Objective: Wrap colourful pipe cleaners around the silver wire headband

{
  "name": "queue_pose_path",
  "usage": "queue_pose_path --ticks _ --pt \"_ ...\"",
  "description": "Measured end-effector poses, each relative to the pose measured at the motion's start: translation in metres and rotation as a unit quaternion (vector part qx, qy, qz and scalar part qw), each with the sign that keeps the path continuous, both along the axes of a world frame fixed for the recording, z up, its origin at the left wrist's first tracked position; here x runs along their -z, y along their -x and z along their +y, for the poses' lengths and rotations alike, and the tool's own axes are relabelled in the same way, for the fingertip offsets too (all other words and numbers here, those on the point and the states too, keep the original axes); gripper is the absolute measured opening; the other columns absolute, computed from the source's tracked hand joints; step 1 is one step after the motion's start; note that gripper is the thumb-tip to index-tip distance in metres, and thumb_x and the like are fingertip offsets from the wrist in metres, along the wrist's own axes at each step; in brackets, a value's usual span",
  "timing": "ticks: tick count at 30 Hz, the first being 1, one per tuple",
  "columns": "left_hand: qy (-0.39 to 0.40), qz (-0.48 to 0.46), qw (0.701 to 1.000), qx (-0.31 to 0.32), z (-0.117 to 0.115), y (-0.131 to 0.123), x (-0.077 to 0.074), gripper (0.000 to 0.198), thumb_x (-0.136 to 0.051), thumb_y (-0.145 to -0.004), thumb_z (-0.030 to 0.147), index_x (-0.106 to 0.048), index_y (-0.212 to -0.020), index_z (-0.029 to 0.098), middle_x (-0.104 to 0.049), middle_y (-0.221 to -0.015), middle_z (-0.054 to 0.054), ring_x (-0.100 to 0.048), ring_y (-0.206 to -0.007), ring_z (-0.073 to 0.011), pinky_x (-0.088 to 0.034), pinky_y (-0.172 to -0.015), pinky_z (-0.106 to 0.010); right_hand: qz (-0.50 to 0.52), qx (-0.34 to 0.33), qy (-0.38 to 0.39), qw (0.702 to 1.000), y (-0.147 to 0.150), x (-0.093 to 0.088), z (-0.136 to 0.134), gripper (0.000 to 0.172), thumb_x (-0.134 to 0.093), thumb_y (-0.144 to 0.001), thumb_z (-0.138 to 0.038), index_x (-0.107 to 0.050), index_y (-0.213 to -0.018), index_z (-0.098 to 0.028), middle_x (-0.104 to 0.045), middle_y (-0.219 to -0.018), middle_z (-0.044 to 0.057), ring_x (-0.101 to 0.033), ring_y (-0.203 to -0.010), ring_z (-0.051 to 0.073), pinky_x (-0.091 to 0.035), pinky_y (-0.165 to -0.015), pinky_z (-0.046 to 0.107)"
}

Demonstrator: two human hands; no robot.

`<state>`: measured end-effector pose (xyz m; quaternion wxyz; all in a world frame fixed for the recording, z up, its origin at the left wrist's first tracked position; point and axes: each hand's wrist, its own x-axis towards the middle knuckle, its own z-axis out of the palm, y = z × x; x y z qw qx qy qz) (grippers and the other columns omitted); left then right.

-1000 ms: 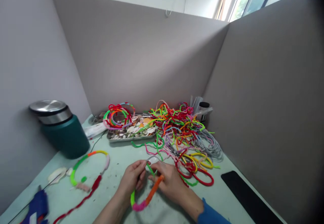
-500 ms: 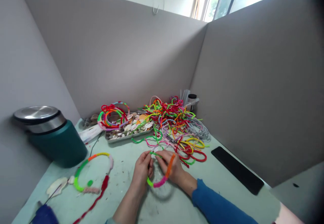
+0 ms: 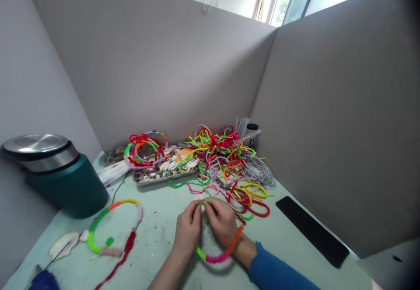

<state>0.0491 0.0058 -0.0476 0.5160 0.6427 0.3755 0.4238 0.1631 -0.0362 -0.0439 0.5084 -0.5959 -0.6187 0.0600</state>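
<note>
Both hands meet over the table near its middle. My left hand (image 3: 188, 228) pinches a short green fuzzy strand (image 3: 205, 201) at its left end, and my right hand (image 3: 221, 222) pinches the same strand from the right. Below the fingers hangs a curved hoop (image 3: 218, 258) wrapped in yellow-green, pink and orange. Its orange end rests beside my right wrist. The upper part of the hoop is hidden by the hands. To the left lies another multicoloured ring (image 3: 91, 233) with a dark red strand (image 3: 123, 261) trailing from it.
A teal flask (image 3: 70, 187) stands at the left, above a blue tool (image 3: 44, 280) and a shell (image 3: 64, 245). Behind are a metal tray (image 3: 167, 179) of shells and tangled pipe cleaners (image 3: 223, 148). A black slab (image 3: 311, 231) lies right.
My hands have come closer together at the fingertips on the green strand. The coloured hoop has shifted right and slightly down. The view has moved a little.
</note>
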Motion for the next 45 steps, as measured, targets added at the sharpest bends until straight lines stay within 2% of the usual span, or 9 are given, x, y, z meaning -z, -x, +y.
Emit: queue_pose_path --ticks 6,11,17,21,25,28,33,38,45 --pt "0.010 -0.017 1.000 -0.007 -0.002 0.002 -0.001 0.017 -0.055 -0.074 0.031 -0.065 -0.082 0.019 -0.067 -0.080 -0.003 -0.060 -0.081 -0.0189 -0.044 -0.074 -0.025 -0.084 -0.082 -0.021 0.993 -0.006 0.000 -0.005 0.027 -0.043 -0.086 -0.016 -0.054 -0.110 -0.019 -0.065 -0.096 0.009 -0.059 -0.087 0.019 -0.047 -0.078 0.032" --pt "0.169 -0.088 0.981 -0.017 0.006 0.008 -0.002 0.024 -0.056 -0.074 0.041 -0.055 -0.070 0.017 -0.041 -0.043 0.008 -0.035 -0.034 -0.0059 -0.028 -0.034 -0.017 -0.157 -0.169 0.005 0.973 -0.012 0.000 -0.008 0.039 -0.043 -0.082 -0.011 -0.049 -0.119 -0.020 -0.061 -0.105 0.010 -0.056 -0.097 0.021 -0.045 -0.082 0.033" --pt "0.306 -0.126 0.939 0.092 0.008 0.014 -0.014 0.028 -0.056 -0.070 0.043 -0.055 -0.075 0.016 -0.036 -0.039 0.011 -0.017 -0.024 -0.0021 -0.013 -0.027 -0.017 0.016 -0.118 -0.017 0.993 -0.020 0.000 0.001 0.021 -0.044 -0.084 -0.015 -0.060 -0.097 -0.018 -0.061 -0.086 0.008 -0.057 -0.081 0.017 -0.046 -0.072 0.029" --pt "0.297 -0.061 0.945 0.123 0.006 0.012 -0.015 0.029 -0.058 -0.067 0.044 -0.056 -0.070 0.015 -0.036 -0.035 0.010 -0.021 -0.024 -0.0025 -0.013 -0.027 -0.016 0.155 -0.138 0.039 0.977 -0.023 -0.003 0.004 0.016 -0.050 -0.083 -0.024 -0.063 -0.091 -0.018 -0.061 -0.084 0.006 -0.058 -0.077 0.016 -0.046 -0.069 0.027" --pt "0.287 -0.005 0.945 0.156 0.007 0.010 -0.012 0.031 -0.058 -0.066 0.045 -0.055 -0.065 0.015 -0.038 -0.035 0.009 -0.022 -0.025 -0.0031 -0.012 -0.028 -0.018 0.336 -0.181 0.165 0.909 -0.026 0.000 0.007 0.020 -0.055 -0.079 -0.033 -0.064 -0.083 -0.015 -0.058 -0.062 0.001 -0.050 -0.049 0.010 -0.040 -0.046 0.021" --pt "0.267 0.030 0.946 0.182 0.006 0.009 -0.011 0.031 -0.058 -0.066 0.044 -0.057 -0.065 0.013 -0.036 -0.035 0.009 -0.022 -0.028 -0.0035 -0.011 -0.031 -0.019 0.380 -0.209 0.193 0.880 -0.027 0.002 0.009 0.017 -0.063 -0.072 -0.029 -0.064 -0.080 -0.015 -0.057 -0.060 -0.001 -0.049 -0.050 0.009 -0.039 -0.048 0.020" --pt "0.189 0.061 0.960 0.196 0.002 0.009 -0.012 0.029 -0.058 -0.069 0.039 -0.055 -0.057 0.013 -0.036 -0.041 0.007 -0.028 -0.039 -0.0049 -0.019 -0.039 -0.019 0.350 -0.243 0.206 0.881 -0.029 0.001 0.008 0.011 -0.064 -0.071 -0.026 -0.065 -0.073 -0.015 -0.058 -0.064 -0.001 -0.050 -0.057 0.009 -0.039 -0.055 0.020" --pt "0.135 0.060 0.969 0.196 0.000 0.014 -0.022 0.024 -0.060 -0.070 0.028 -0.060 -0.090 0.013 -0.058 -0.074 0.000 -0.041 -0.053 -0.0064 -0.032 -0.049 -0.018 0.366 -0.194 0.197 0.888 -0.031 0.000 0.010 0.019 -0.061 -0.074 -0.031 -0.064 -0.073 -0.013 -0.054 -0.058 -0.001 -0.047 -0.053 0.008 -0.036 -0.051 0.020" --pt "0.191 0.066 0.963 0.181 -0.001 0.014 -0.021 0.044 -0.039 -0.079 0.055 -0.055 -0.071 0.014 -0.042 -0.041 0.006 -0.029 -0.032 -0.0060 -0.022 -0.033 -0.019 0.395 -0.175 0.200 0.880 -0.028 0.001 0.010 0.019 -0.065 -0.070 -0.033 -0.061 -0.075 -0.015 -0.056 -0.058 -0.002 -0.047 -0.050 0.008 -0.035 -0.048 0.019"
